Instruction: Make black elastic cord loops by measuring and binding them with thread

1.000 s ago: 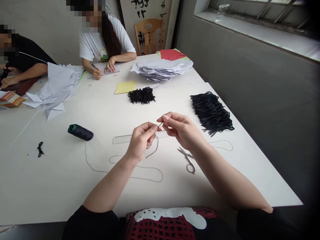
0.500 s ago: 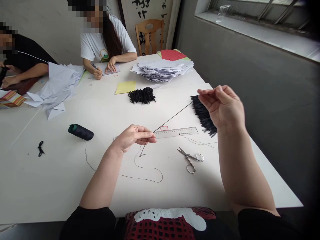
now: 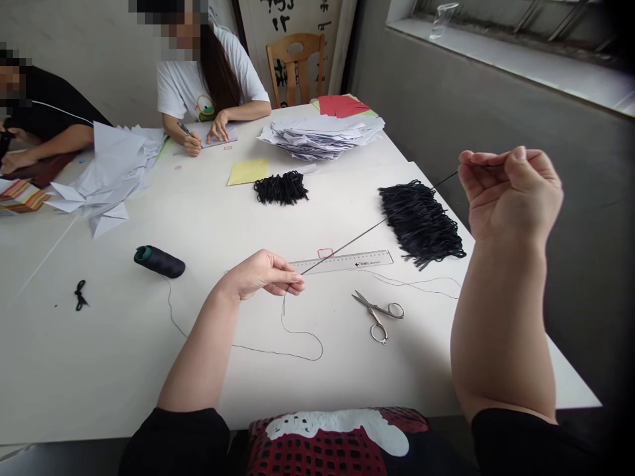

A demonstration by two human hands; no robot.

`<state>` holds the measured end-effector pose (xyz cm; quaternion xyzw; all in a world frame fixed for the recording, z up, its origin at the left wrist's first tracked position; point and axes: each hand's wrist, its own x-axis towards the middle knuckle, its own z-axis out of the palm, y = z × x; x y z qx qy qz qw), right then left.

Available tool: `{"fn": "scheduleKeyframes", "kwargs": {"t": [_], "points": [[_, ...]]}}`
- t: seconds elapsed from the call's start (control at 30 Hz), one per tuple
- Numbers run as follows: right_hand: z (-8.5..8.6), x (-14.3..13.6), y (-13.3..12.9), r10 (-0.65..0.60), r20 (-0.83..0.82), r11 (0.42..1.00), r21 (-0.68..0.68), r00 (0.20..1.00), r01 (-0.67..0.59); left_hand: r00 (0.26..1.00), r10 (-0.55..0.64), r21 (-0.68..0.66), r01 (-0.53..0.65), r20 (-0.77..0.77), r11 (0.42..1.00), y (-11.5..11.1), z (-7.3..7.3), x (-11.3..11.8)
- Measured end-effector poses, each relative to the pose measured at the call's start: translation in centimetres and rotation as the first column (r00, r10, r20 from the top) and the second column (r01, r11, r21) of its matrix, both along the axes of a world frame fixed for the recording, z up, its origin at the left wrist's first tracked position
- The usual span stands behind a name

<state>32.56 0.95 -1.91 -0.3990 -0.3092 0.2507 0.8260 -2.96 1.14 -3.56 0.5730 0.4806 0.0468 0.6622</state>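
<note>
Over the bench (image 3: 124, 357), dark thread (image 3: 357, 238) is held straight, near-left to far-right, pinched by left hand (image 3: 268, 274) and right hand (image 3: 513, 192).

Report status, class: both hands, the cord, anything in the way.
Left grip: pinching cord. Right grip: raised, holding same cord. Cord: straight between them. Scissors: apart from cord; no blockage seen.

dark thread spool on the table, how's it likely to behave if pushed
The spool would probably roll, being rounded and lying on its side. A push might also drag or unwind some thread, since a loose strand trails from it.
</note>
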Motion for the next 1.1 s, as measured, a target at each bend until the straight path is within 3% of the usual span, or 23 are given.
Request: {"fn": "scheduleKeyframes", "kwargs": {"t": [0.23, 0.47, 0.6, 0.7, 0.8, 0.87, 0.97, 1.03, 1.1], "points": [[0.5, 2.1, -0.4, -0.093, -0.014, 0.996, 0.011, 0.996, 0.093, 0.998, -0.049, 0.012, 0.050, -0.039, 0.999, 0.0, 0.0, -0.3], [0.4, 3.2, 0.5, -0.062, 0.087, 0.998, 0.034, 0.994, 0.060, 0.996, -0.069, 0.034, 0.071, -0.064, 0.997, 0.2, 0.2, -0.8], [2.5, 1.5, 3.1, 0.049, 0.212, 0.998, -0.052, 0.976, -0.039, 0.999, -0.036, 0.033, 0.037, -0.022, 0.999, 0.2, 0.2, -0.8], [4.9, -1.0, 5.1, 0.246, 0.343, 0.961, -0.206, 0.907, -0.183, 1.000, 0.012, 0.031, -0.012, 0.000, 0.999, 0.2, 0.2, -0.8], [5.9, -3.8, 6.5, 0.454, 0.517, 0.874, -0.418, 0.726, -0.249, 0.998, 0.070, 0.031, -0.070, 0.010, 0.997, 0.1, 0.2, -0.7], [5.3, -5.5, 6.9, 0.596, 0.639, 0.782, -0.599, 0.486, -0.172, 0.995, 0.099, 0.032, -0.099, 0.022, 0.995, 0.0, 0.2, -0.6], [2.5, -7.5, 6.1, 0.761, 0.636, 0.634, -0.771, 0.129, 0.058, 0.991, 0.128, 0.035, -0.129, 0.039, 0.991, -0.2, 0.4, -0.3], [0.3, -8.3, 4.2, 0.788, 0.614, 0.603, -0.755, -0.045, 0.258, 0.988, 0.146, 0.036, -0.147, 0.046, 0.988, -0.4, 0.5, 0.0], [-1.3, -8.8, 1.3, 0.740, 0.626, 0.656, -0.590, -0.247, 0.471, 0.983, 0.176, 0.048, -0.179, 0.057, 0.983, -0.6, 0.7, 0.2]]}}
